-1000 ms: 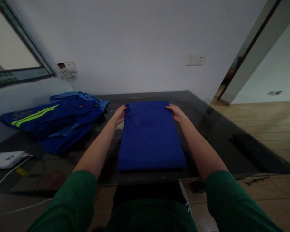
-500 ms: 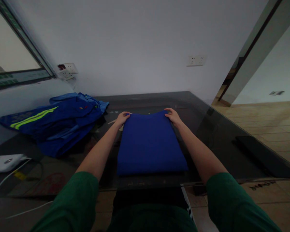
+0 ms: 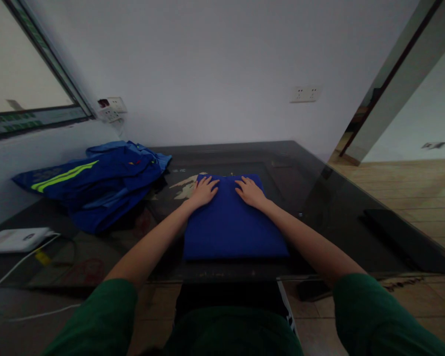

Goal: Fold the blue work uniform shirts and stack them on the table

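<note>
A folded blue cloth lies flat on the dark glossy table, close to its front edge. On the cloth's far left part rests my left hand, palm down with its fingers spread. My right hand lies the same way on the far right part, fingers spread toward the middle. Neither hand grips the fabric. A gap of bare cloth shows between the two hands.
A crumpled blue garment with yellow-green stripes is heaped at the left. Nearer on that side sit a white device and its white cable. At the table's right end lies a flat black object. Sockets are on the wall behind.
Both hands have let go of the cloth's far corners and moved inward onto its top, with fingers now spread. The view has shifted slightly.
</note>
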The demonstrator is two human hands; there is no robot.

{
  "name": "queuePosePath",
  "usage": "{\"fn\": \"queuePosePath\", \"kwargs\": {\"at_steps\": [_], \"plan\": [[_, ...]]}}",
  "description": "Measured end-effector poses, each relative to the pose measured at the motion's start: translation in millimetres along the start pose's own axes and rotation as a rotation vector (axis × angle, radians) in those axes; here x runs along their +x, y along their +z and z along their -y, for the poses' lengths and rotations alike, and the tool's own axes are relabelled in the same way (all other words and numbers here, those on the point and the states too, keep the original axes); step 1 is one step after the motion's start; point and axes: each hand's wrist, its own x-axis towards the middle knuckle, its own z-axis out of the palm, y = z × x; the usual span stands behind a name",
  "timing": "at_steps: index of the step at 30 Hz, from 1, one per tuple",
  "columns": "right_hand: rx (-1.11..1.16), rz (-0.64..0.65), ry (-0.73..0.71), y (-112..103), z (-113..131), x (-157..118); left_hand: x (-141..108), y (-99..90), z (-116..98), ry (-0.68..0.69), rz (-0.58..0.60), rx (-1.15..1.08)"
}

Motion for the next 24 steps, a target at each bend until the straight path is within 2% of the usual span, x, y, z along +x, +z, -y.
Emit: {"fn": "queuePosePath", "kwargs": {"at_steps": [3,7,11,14,17,19,21,24], "plan": [[-0.069,0.105,0.072,8,-5,-11,-2,17.2,-1,-0.056,0.095,-0.015],[-0.088,0.160,0.185,8,-23,-15,8,27.8,6,-0.102,0.094,-0.054],[-0.057,0.162,0.195,5,-25,-14,13,22.7,5,-0.108,0.058,-0.117],[0.023,0.026,0.171,-2,-26,-17,5,6.9,9,-0.130,-0.035,-0.187],[0.181,-0.196,0.142,-20,-38,-33,-23,-14.1,25,-0.179,-0.136,-0.262],[0.309,-0.265,0.135,-36,-47,-56,-56,-25.9,37,-0.229,-0.110,-0.389],[0.423,-0.217,0.154,-50,-53,-88,-95,-34.4,41,-0.265,0.012,-0.563],[0.647,-0.002,0.222,-64,-46,-142,-148,-41.0,28,-0.264,0.201,-0.895]]}}
